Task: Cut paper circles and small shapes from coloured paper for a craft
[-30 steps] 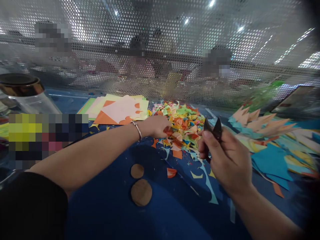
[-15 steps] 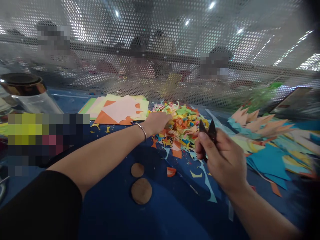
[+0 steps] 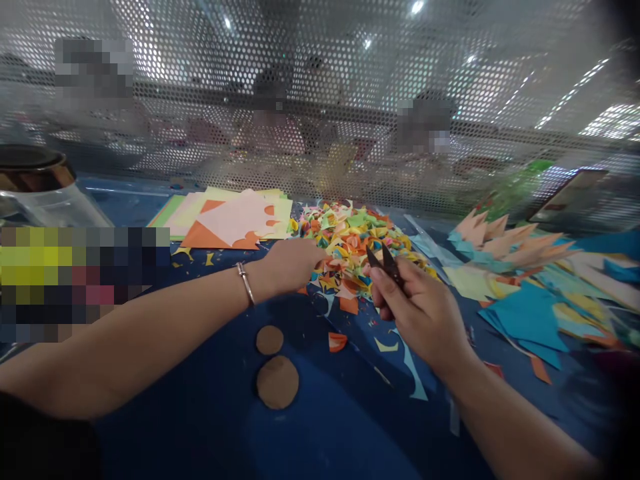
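My right hand [image 3: 417,303] is closed around a small pair of dark scissors [image 3: 391,267], the two pointed blades up and slightly apart. Just left of it, my left hand [image 3: 293,265], with a bracelet at the wrist, hovers at the near left edge of a heap of cut paper scraps [image 3: 350,230]. Its fingers are curled together and mostly hidden behind the back of the hand, so whatever they hold cannot be seen. Two round brown discs [image 3: 277,382] lie on the blue table below my left wrist.
Coloured paper sheets [image 3: 227,223] are stacked left of the heap. Blue paper pieces [image 3: 530,320] and folded pointed paper shapes [image 3: 515,240] lie to the right. A clear jar [image 3: 40,187] stands far left. A perforated screen [image 3: 330,113] closes the back, people behind it.
My left hand has drawn back from the scrap heap, toward me and left. The right hand has shifted left with the scissors, whose blades now look closer together. The view has turned slightly.
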`<state>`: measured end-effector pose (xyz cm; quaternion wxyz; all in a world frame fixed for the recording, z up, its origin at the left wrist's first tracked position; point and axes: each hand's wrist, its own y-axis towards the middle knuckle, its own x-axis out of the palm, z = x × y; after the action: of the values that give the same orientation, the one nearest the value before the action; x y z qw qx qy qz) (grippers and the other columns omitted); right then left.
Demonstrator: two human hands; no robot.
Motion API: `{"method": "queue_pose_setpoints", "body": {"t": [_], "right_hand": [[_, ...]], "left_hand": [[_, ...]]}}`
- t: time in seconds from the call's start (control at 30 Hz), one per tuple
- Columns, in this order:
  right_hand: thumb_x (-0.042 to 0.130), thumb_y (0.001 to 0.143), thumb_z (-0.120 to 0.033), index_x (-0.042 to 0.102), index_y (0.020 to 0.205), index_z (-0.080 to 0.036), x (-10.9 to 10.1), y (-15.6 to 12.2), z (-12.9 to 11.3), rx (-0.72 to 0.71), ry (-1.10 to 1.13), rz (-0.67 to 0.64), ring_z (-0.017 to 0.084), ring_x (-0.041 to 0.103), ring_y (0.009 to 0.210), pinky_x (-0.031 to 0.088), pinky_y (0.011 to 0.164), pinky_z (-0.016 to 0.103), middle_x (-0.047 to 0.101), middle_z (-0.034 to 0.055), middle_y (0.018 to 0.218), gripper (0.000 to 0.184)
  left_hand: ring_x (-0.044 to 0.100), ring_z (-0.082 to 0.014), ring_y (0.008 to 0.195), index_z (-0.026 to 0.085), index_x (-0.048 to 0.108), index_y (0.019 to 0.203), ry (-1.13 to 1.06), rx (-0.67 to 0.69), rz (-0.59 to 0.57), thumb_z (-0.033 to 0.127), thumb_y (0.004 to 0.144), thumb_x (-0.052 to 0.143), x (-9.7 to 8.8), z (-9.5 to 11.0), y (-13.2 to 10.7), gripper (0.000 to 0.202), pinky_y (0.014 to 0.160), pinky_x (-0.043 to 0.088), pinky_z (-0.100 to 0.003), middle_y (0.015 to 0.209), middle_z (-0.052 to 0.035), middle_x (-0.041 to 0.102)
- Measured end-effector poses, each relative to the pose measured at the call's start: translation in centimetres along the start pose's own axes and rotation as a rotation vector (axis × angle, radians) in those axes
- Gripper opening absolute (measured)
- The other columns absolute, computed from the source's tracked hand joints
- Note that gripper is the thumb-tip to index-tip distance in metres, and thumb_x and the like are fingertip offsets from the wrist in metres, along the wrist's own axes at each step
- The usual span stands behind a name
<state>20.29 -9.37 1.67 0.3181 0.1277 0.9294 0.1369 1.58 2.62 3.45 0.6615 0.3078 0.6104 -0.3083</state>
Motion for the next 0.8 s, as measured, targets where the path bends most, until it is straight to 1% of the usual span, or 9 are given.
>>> {"method": "queue_pose_setpoints", "body": {"t": [0.1,0.2,0.33,0.43,0.5,0.6,0.67,0.73,0.8], "right_hand": [[0.049,0.095,-0.053,0.051,0.078,-0.022,0.1,0.2,0.2,0.001,-0.086,-0.088,0.012,0.054,0.044,0.043,0.044,0.025,0.058,-0.0027,0.058,0.035],[0.046,0.095,-0.052,0.052,0.078,-0.022,0.2,0.3,0.3,-0.034,-0.216,-0.179,0.014,0.055,0.046,0.041,0.047,0.026,0.057,-0.0023,0.057,0.035],[0.043,0.094,-0.050,0.060,0.082,-0.021,0.2,0.5,0.5,-0.096,-0.444,-0.279,0.017,0.055,0.051,0.037,0.050,0.028,0.058,-0.0002,0.059,0.035],[0.042,0.095,-0.048,0.067,0.101,-0.020,0.2,0.5,0.7,-0.069,-0.581,-0.349,0.019,0.057,0.053,0.035,0.051,0.028,0.062,0.0015,0.061,0.038],[0.043,0.095,-0.047,0.067,0.110,-0.021,0.3,0.4,0.8,-0.037,-0.638,-0.378,0.021,0.062,0.059,0.037,0.053,0.028,0.067,0.0036,0.067,0.039],[0.046,0.094,-0.045,0.068,0.098,-0.022,0.5,0.1,0.5,-0.021,-0.699,-0.397,0.024,0.069,0.073,0.039,0.057,0.028,0.074,0.0069,0.081,0.032],[0.049,0.093,-0.044,0.065,0.093,-0.022,0.5,-0.1,0.2,-0.007,-0.730,-0.409,0.024,0.070,0.076,0.039,0.058,0.028,0.075,0.0068,0.085,0.027],[0.051,0.091,-0.043,0.063,0.092,-0.023,0.5,-0.2,-0.1,0.007,-0.757,-0.420,0.024,0.070,0.074,0.039,0.057,0.028,0.074,0.0059,0.084,0.024],[0.053,0.091,-0.044,0.062,0.091,-0.023,0.5,-0.2,-0.2,0.009,-0.774,-0.421,0.024,0.069,0.073,0.038,0.056,0.028,0.074,0.0054,0.082,0.023]], "left_hand": [[0.063,-0.0244,0.095,0.015,0.066,0.093,-0.025,-0.056,-0.004,0.016,0.086,0.048,0.0,-1.1,-1.1,0.020,0.071,0.045,-0.032,0.100,-0.0112,0.069],[0.065,-0.0239,0.092,0.016,0.066,0.093,-0.067,-0.068,-0.028,0.016,0.087,0.046,0.3,-0.7,-2.7,0.021,0.069,0.045,-0.031,0.097,-0.0098,0.070],[0.066,-0.0237,0.087,0.017,0.066,0.094,-0.049,0.052,-0.014,0.014,0.088,0.045,0.4,2.6,-5.5,0.022,0.064,0.045,-0.031,0.092,-0.0086,0.070],[0.065,-0.0227,0.075,0.017,0.066,0.091,-0.042,0.190,-0.047,0.014,0.083,0.055,0.3,5.3,-7.3,0.014,0.056,0.043,-0.032,0.083,-0.0076,0.068],[0.065,-0.0238,0.075,0.015,0.066,0.096,-0.041,0.257,-0.071,0.014,0.080,0.059,0.4,6.5,-8.3,0.018,0.056,0.044,-0.034,0.085,-0.0080,0.069],[0.066,-0.0234,0.073,0.015,0.065,0.093,-0.052,0.267,-0.048,0.018,0.084,0.058,1.1,7.0,-9.3,0.011,0.055,0.044,-0.035,0.082,-0.0072,0.070],[0.066,-0.0223,0.070,0.016,0.064,0.094,-0.065,0.261,-0.011,0.019,0.086,0.056,1.6,6.9,-9.6,0.011,0.054,0.042,-0.034,0.081,-0.0061,0.070],[0.066,-0.0209,0.066,0.016,0.061,0.102,-0.080,0.254,0.013,0.017,0.087,0.052,1.8,6.7,-9.7,0.017,0.052,0.040,-0.032,0.078,-0.0054,0.070],[0.065,-0.0202,0.060,0.014,0.058,0.109,-0.093,0.258,-0.011,0.014,0.086,0.050,1.6,6.8,-9.8,0.025,0.048,0.036,-0.032,0.073,-0.0054,0.070]]}}
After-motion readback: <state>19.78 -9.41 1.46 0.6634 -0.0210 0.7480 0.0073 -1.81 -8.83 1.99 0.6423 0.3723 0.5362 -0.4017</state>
